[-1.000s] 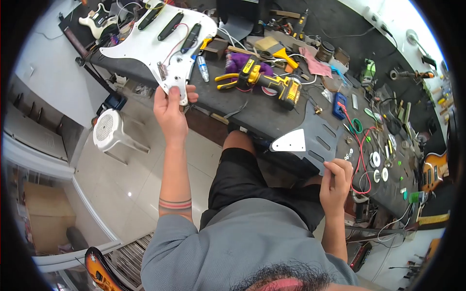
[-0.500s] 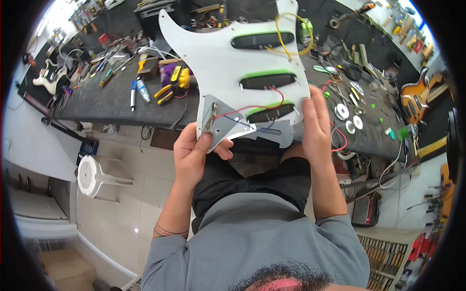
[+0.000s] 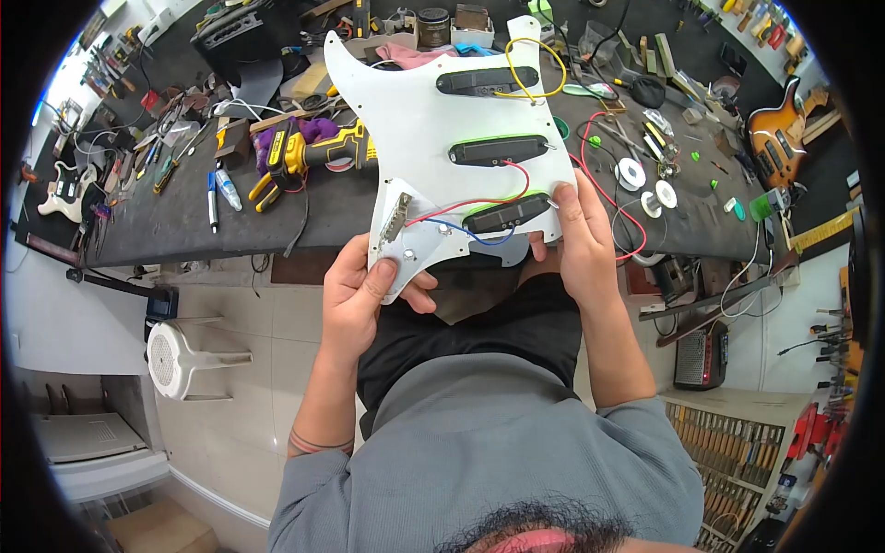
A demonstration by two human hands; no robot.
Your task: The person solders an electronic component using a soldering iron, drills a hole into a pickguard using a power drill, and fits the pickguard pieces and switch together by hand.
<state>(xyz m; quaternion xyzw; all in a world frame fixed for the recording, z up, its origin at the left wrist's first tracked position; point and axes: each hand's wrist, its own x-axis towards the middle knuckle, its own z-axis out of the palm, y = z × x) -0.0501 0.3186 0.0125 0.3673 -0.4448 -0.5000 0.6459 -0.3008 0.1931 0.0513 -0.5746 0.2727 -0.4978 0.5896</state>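
The pickguard (image 3: 406, 120) is coloured white, and the black pickups (image 3: 499, 150) on it are partly edged with bright green. A red wire (image 3: 498, 200), a blue wire (image 3: 487, 241) and a yellow wire (image 3: 544, 94) are attached to it. Left of the pickguard, the drill (image 3: 293, 155) is marked in yellow and black beside purple cloth (image 3: 323, 127). To its right, a guitar (image 3: 770, 138) is shaded from orange to black. Beyond it, the desk (image 3: 341, 207) is toned dark grey.

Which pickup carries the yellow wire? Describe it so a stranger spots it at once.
The left hand and right hand hold a white pickguard bearing three black pickups. Take the pickup farthest from the hands. Its yellow wire sets it apart; the other two have red and blue wires.
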